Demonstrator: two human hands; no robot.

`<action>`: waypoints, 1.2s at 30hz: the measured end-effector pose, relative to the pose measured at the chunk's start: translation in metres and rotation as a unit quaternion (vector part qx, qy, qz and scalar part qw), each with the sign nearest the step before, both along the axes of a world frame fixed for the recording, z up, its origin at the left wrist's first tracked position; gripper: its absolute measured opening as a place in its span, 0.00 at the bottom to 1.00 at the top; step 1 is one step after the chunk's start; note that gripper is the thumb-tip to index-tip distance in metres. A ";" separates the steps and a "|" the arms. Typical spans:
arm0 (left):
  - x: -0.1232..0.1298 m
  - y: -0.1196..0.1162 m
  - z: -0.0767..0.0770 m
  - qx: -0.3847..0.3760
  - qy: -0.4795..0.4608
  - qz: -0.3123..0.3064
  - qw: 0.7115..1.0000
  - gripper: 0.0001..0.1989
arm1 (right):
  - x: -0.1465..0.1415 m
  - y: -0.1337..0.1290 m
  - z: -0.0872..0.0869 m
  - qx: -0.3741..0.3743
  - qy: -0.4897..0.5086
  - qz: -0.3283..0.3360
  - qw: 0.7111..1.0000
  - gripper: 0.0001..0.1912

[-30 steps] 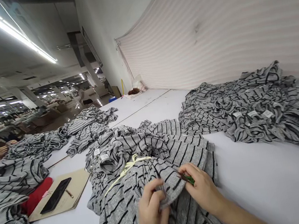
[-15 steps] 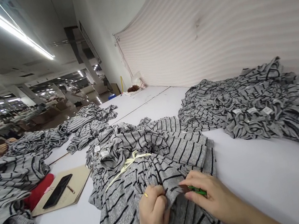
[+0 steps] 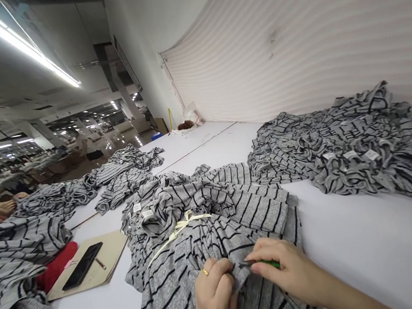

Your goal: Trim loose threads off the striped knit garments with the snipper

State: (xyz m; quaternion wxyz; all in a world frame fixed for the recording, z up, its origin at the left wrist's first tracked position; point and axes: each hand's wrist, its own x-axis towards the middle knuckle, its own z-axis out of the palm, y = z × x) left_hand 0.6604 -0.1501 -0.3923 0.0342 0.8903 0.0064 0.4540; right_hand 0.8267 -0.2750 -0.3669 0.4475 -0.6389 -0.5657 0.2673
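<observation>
Grey knit garments with black stripes (image 3: pixel 172 288) lie heaped in front of me, tied round with a pale yellow cloth strip (image 3: pixel 180 226). My left hand (image 3: pixel 215 290), a gold ring on one finger, is closed on a gathered fold of the striped fabric. Between the thumb and fingers of my right hand (image 3: pixel 284 266) are small thread snips with a green handle (image 3: pixel 272 263). Their dark tip touches or nearly touches the cloth just right of my left hand. White labels (image 3: pixel 147 214) show on the upper left of the bundle.
More striped garments (image 3: pixel 352 148) are piled at the right, others (image 3: pixel 129 160) at the back left. A notebook (image 3: pixel 107 272) bears a black phone (image 3: pixel 83 266) and a short pencil (image 3: pixel 100 263). Red cloth (image 3: pixel 58 267) lies beside it. Another person's hands (image 3: pixel 6 206) rest at far left.
The snips and my right hand have shifted slightly left, closer to my left hand. The left hand keeps its hold on the cloth. The whole view has moved a little.
</observation>
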 end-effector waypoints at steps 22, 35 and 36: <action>-0.003 0.004 -0.004 -0.028 -0.019 0.000 0.999 0.12 | -0.003 0.006 -0.003 0.013 0.022 -0.021 0.999 0.09; -0.006 0.008 -0.008 -0.017 0.001 -0.004 1.000 0.11 | 0.000 0.006 0.003 0.012 0.058 0.023 0.998 0.11; -0.007 0.008 -0.009 -0.016 0.000 -0.005 1.000 0.11 | 0.000 0.006 0.003 0.012 0.058 0.025 0.998 0.11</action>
